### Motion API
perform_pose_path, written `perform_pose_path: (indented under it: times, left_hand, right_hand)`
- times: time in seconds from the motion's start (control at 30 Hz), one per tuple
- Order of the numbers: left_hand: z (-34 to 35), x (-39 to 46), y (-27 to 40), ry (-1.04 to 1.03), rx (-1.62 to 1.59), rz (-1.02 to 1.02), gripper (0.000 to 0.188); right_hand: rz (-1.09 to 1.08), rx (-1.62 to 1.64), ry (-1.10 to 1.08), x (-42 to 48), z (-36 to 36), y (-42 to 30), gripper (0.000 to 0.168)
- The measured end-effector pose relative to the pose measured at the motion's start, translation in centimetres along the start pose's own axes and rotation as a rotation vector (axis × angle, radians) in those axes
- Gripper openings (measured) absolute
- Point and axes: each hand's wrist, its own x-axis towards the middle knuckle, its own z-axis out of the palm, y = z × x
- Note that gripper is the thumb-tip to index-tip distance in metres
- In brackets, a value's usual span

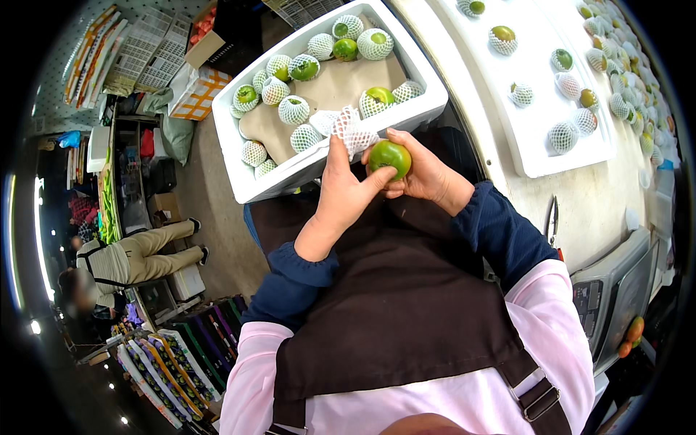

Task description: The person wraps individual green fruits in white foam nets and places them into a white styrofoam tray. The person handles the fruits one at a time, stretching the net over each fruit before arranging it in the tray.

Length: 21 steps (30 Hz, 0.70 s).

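Note:
A bare green tomato [389, 159] rests in my right hand [429, 173], whose fingers curl around it. My left hand [345, 190] presses its thumb on the tomato's lower side. White foam net sleeves [352, 130] bunch up at the left hand's fingers, which hold them; part of the grip is hidden. Just beyond both hands, a white foam box [330, 155] lined with brown paper [326, 87] contains several tomatoes in net sleeves, such as a netted tomato [293, 110] near its middle. One green tomato [345, 49] at the far side shows largely uncovered.
On the table [505, 157] to the right, a white foam lid [544, 130] carries several netted tomatoes, with a pile [631, 81] beyond. Pruning snips [553, 223] and a weighing scale [614, 293] are nearer. At left, a person [125, 261] bends by shelves; stacked cartons [163, 370] stand below.

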Motion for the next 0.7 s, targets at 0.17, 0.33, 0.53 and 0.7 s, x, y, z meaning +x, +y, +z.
perform_pose_path:
  times: [0.17, 0.33, 0.53, 0.7]
  left_hand:
    - [-0.2, 0.8, -1.4, 0.126, -0.316, -0.097, 0.049]
    - [-0.4, 0.2, -1.1, 0.353, 0.089, 0.062, 0.027]
    - [-0.7, -0.5, -2.6, 0.232, 0.124, 0.038, 0.018]
    - [0.4, -0.5, -0.9, 0.027, 0.171, 0.110, 0.068]
  right_hand:
    - [-0.014, -0.131, -0.181, -0.1, -0.3, -0.1, 0.060]
    - [-0.133, 0.065, -0.192, 0.0, 0.1, -0.4, 0.054]
    - [-0.203, 0.083, -0.162, 0.7, -0.5, 0.1, 0.048]
    - [-0.233, -0.137, 0.002, 0.6, -0.6, 0.3, 0.048]
